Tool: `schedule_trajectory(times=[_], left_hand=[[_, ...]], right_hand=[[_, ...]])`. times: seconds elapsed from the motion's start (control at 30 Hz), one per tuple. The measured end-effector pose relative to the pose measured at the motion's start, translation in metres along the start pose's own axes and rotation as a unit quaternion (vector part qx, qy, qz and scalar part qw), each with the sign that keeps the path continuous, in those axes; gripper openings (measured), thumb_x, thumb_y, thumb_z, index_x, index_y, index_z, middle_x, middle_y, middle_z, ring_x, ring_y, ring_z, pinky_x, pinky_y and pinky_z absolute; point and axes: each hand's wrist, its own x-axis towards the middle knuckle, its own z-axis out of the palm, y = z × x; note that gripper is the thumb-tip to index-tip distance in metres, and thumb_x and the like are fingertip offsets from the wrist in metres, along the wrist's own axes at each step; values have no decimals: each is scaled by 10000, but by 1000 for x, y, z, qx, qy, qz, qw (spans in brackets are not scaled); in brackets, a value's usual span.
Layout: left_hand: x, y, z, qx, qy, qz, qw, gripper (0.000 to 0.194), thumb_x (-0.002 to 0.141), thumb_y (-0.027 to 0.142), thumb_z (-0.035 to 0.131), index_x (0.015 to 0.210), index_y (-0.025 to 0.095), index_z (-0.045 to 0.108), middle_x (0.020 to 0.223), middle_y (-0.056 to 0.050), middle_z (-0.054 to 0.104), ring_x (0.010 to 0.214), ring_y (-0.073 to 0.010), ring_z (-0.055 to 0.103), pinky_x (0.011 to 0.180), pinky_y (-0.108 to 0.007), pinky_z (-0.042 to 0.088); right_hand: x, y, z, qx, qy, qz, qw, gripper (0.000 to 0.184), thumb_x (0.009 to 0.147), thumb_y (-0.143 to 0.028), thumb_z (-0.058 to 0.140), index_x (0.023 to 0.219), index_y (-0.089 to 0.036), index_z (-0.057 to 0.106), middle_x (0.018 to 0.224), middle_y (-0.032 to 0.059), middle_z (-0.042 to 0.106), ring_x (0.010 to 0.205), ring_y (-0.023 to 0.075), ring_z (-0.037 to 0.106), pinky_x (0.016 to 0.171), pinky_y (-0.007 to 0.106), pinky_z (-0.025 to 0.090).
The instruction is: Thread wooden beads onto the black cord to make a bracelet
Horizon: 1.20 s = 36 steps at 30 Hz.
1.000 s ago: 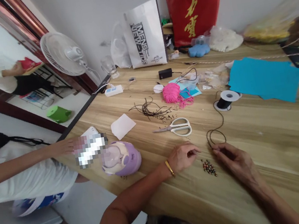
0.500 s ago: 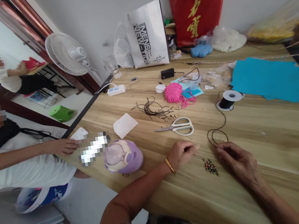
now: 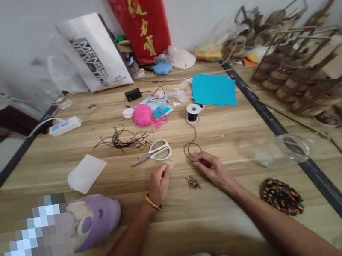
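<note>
My left hand point(image 3: 159, 182) rests on the wooden table point(image 3: 218, 138) with its fingers pinched together; what it holds is too small to make out. My right hand point(image 3: 211, 169) lies a little to the right, fingers closed on the end of a dark cord point(image 3: 192, 147) that loops and runs up to a black spool point(image 3: 193, 112). A small heap of coloured beads point(image 3: 193, 182) sits between the two hands. White-handled scissors point(image 3: 155, 151) lie just beyond my left hand.
A larger pile of beads point(image 3: 282, 196) and a clear dish point(image 3: 292, 147) lie at the right. Pink yarn point(image 3: 143, 115), teal paper point(image 3: 214, 89), cord scraps point(image 3: 121, 140), a white sheet point(image 3: 86, 173), a power strip point(image 3: 64, 126) and a white bag point(image 3: 94, 51) lie further off. A purple object point(image 3: 96, 220) sits at the left.
The view has swung to the right, so the person at the left and the fan have left the picture. My hands stay in the same place by the beads and the cord.
</note>
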Motion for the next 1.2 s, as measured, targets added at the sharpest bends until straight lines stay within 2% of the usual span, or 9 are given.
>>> schedule_trajectory(times=[0.17, 0.33, 0.47, 0.6, 0.7, 0.83, 0.97, 1.1, 1.2], left_hand=[[0, 2, 4, 14, -26, 47, 998, 212, 860, 318, 505, 747, 152, 571, 632, 16, 551, 597, -111, 505, 588, -220, 412], [-2, 6, 11, 20, -101, 149, 983, 198, 874, 255, 513, 909, 148, 676, 925, -87, 692, 893, -185, 627, 826, -313, 501], [-6, 6, 16, 33, -176, 182, 967, 328, 924, 237, 412, 1141, 147, 642, 1236, -124, 623, 1182, -216, 553, 1043, -404, 420], [-10, 4, 19, 65, -229, 212, 948, 392, 938, 220, 370, 1279, 164, 554, 1373, -107, 519, 1305, -207, 446, 1111, -426, 355], [-13, 2, 22, 89, -247, 235, 936, 414, 943, 217, 354, 1326, 175, 505, 1417, -95, 469, 1338, -194, 401, 1126, -423, 338], [-15, 1, 25, 114, -257, 250, 927, 421, 947, 226, 348, 1346, 202, 481, 1445, -72, 435, 1361, -199, 364, 1133, -431, 329], [-16, 1, 25, 108, -261, 248, 927, 420, 954, 245, 334, 1344, 197, 483, 1437, -69, 448, 1349, -204, 382, 1132, -436, 332], [-12, 3, 22, 92, -260, 229, 934, 414, 957, 285, 346, 1321, 175, 510, 1406, -84, 485, 1322, -207, 423, 1122, -423, 349], [-9, 5, 20, 80, -251, 217, 940, 413, 955, 303, 359, 1315, 174, 515, 1394, -87, 498, 1311, -212, 436, 1114, -427, 355]], right_hand=[[0, -5, -1, -42, 19, -30, 998, 142, 864, -291, 533, 842, -175, 613, 795, 39, 612, 680, 139, 551, 601, 239, 448], [-1, -10, -1, -86, 41, -50, 994, 118, 863, -213, 505, 885, -180, 616, 849, 51, 623, 735, 145, 574, 674, 253, 481], [0, -11, -1, -96, 33, -61, 993, 197, 842, -132, 472, 989, -170, 598, 943, 77, 619, 839, 163, 594, 769, 282, 499], [-6, -11, -6, -101, 23, -58, 993, 332, 823, -72, 432, 1121, -169, 540, 1074, 103, 578, 943, 179, 586, 837, 320, 506], [-25, -20, -15, -134, 2, -70, 988, 424, 834, -92, 455, 1249, -180, 458, 1192, 123, 521, 1079, 207, 540, 926, 364, 483], [-65, -37, -28, -198, -8, -87, 976, 532, 885, -152, 462, 1392, -203, 307, 1346, 135, 421, 1283, 233, 392, 1076, 415, 372], [-100, -44, -56, -254, 55, -66, 963, 507, 907, -221, 474, 1390, -218, 319, 1328, 133, 436, 1250, 242, 433, 1051, 422, 399], [-128, -38, -108, -335, 165, 1, 928, 403, 895, -301, 497, 1284, -204, 450, 1243, 131, 494, 1170, 259, 504, 993, 428, 437], [-146, -31, -148, -403, 167, 55, 898, 393, 864, -375, 527, 1209, -189, 504, 1153, 131, 554, 1101, 279, 549, 943, 438, 460]])
